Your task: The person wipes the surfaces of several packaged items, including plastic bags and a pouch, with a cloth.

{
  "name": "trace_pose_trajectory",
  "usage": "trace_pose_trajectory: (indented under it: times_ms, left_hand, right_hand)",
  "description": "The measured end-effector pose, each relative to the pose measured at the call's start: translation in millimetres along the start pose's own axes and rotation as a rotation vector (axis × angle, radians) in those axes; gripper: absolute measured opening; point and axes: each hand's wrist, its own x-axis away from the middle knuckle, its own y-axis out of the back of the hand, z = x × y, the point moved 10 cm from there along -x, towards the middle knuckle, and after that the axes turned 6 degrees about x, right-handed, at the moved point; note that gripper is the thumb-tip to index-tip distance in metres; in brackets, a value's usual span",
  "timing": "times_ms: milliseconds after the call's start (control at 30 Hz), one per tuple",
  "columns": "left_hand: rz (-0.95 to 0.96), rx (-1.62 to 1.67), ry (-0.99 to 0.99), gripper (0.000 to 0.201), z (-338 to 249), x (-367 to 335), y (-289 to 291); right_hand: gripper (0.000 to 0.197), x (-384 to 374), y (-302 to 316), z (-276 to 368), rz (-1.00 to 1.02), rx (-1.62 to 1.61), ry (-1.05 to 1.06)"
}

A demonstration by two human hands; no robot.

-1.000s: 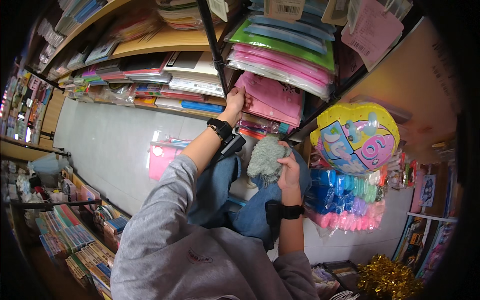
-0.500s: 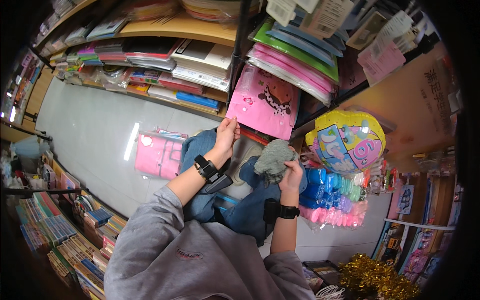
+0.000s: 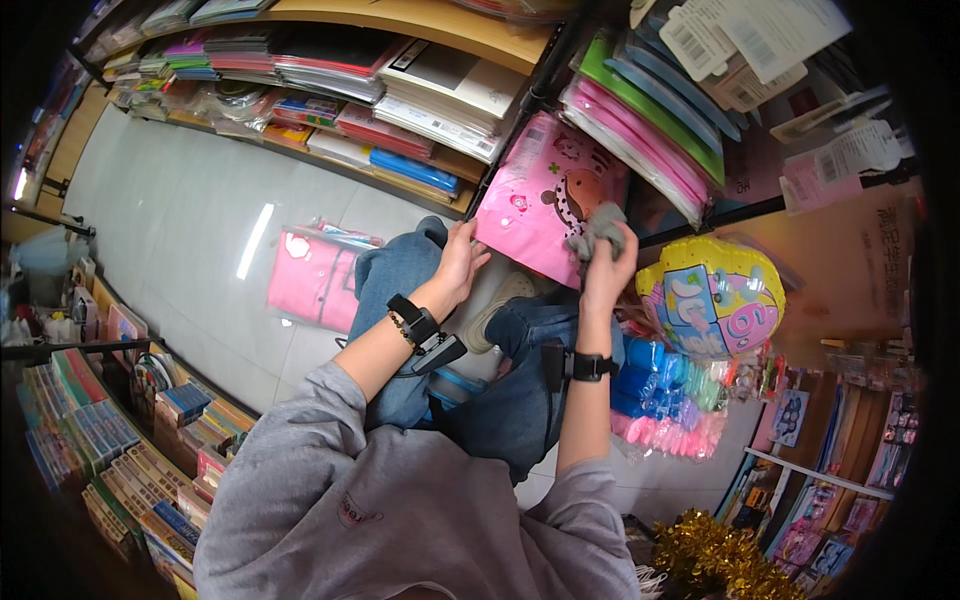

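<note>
Beside the glossy pale-grey tiled floor (image 3: 170, 250), a large flat pink cartoon-printed package (image 3: 525, 225) is positioned at the foot of the black-posted shelving (image 3: 550, 65), and a smaller flat pink package in clear plastic (image 3: 310, 278) is laid on the floor. The left hand (image 3: 455, 265) is held half-open at the printed package's near-left corner, any grip undetermined; by the right hand's (image 3: 612, 270) closed fingers, a crumpled grey-green fabric cloth (image 3: 598, 228) is held against the right side. Handling is judged unfinished; surface covered and remaining cannot be determined.
</note>
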Motion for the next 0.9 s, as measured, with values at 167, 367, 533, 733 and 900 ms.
trace_pose_trajectory:
  times_ms: [167, 367, 533, 733, 900]
  left_hand:
    - [0.05, 0.074, 0.054, 0.028, 5.1, 2.9, -14.6]
    - [0.081, 0.093, 0.044, 0.028, 5.1, 8.2, -22.4]
    - [0.088, 0.082, 0.04, 0.041, 3.8, 9.8, -23.0]
    - [0.062, 0.095, 0.059, 0.032, -0.5, 9.8, -20.0]
    - [0.078, 0.124, 0.107, 0.033, 0.5, 8.3, -24.1]
  right_hand:
    - [0.027, 1.8, -83.2, -9.6, 0.254, 0.595, 0.394]
    - [0.027, 31.2, -144.4, -2.7, 0.457, 0.62, 0.468]
    - [0.028, 37.0, -166.4, -10.4, 0.68, -0.102, -0.026]
    - [0.025, 14.2, -58.9, 18.9, 0.146, 0.005, 0.156]
    - [0.025, 16.0, -43.7, -5.8, 0.145, 0.397, 0.03]
